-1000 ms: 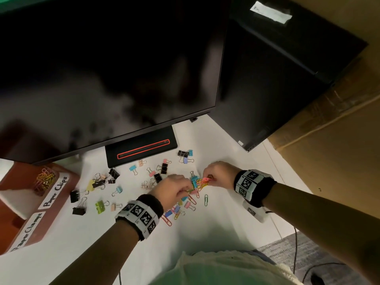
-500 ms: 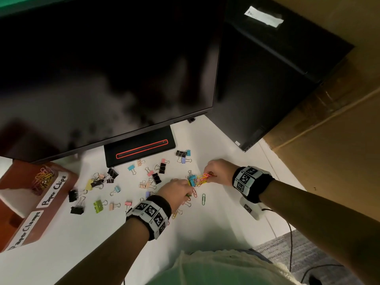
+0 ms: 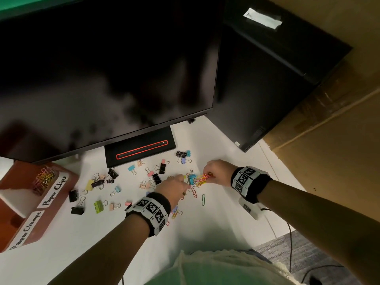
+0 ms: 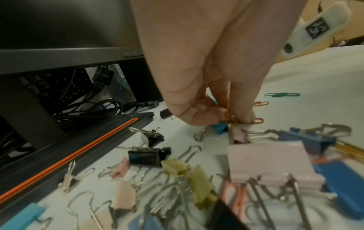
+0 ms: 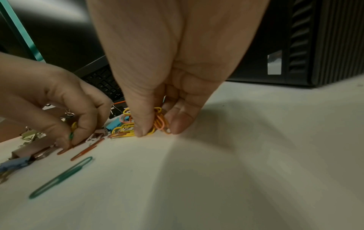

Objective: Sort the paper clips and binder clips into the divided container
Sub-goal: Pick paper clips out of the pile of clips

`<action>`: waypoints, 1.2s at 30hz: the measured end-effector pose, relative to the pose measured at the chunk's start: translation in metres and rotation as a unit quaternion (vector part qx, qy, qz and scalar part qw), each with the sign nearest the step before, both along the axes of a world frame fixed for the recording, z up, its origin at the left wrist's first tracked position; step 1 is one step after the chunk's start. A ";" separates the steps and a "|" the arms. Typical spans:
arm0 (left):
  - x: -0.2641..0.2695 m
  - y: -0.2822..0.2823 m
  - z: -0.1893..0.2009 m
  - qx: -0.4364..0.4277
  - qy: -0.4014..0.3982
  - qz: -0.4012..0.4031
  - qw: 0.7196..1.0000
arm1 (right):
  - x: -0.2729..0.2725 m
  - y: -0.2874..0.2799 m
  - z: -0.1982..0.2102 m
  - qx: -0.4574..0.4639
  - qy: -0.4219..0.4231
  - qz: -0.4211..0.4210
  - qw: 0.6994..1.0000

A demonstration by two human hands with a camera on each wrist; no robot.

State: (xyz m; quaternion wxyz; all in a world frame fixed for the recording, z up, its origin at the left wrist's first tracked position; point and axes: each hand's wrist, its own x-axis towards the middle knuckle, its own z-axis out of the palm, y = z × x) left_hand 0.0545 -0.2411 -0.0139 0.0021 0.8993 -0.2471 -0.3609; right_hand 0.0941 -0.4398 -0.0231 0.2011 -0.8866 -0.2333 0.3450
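Observation:
Colourful binder clips (image 3: 156,177) and paper clips lie scattered on the white table (image 3: 236,157). My right hand (image 3: 207,176) pinches a bunch of yellow and orange paper clips (image 5: 157,123) between thumb and fingers, resting them on the table. Just left of it, my left hand (image 3: 186,185) pinches a few paper clips (image 5: 72,132) with its fingertips down on the table. A blue binder clip (image 3: 191,178) lies between the two hands. The brown divided container (image 3: 67,182) stands at the far left, with paper clips (image 3: 44,178) in its "Paper Clips" compartment.
A dark monitor (image 3: 102,79) on a black stand (image 3: 139,149) overhangs the back of the table; a black computer case (image 3: 267,89) stands at the right. A green paper clip (image 3: 203,199) lies alone near my hands. A cable (image 3: 287,227) runs off the right edge.
Both hands stay at the same pile of paper clips. The left forearm has swung slightly to the right; the fingers keep working at the clips.

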 end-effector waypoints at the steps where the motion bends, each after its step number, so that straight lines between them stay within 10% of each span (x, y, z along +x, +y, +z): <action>1: -0.001 0.001 0.001 -0.001 -0.010 -0.012 1.000 | 0.000 0.000 0.000 -0.001 0.001 0.000 1.000; 16: -0.001 0.014 0.009 -0.175 -0.051 0.170 0.969 | -0.003 0.003 0.004 -0.012 -0.003 -0.010 1.000; 24: 0.007 0.014 0.009 -0.080 -0.027 0.010 0.996 | 0.000 0.004 0.008 -0.022 0.011 -0.002 1.000; 36: 0.007 0.008 0.005 -0.093 -0.049 0.004 0.994 | -0.004 0.002 0.016 -0.030 0.006 -0.025 0.999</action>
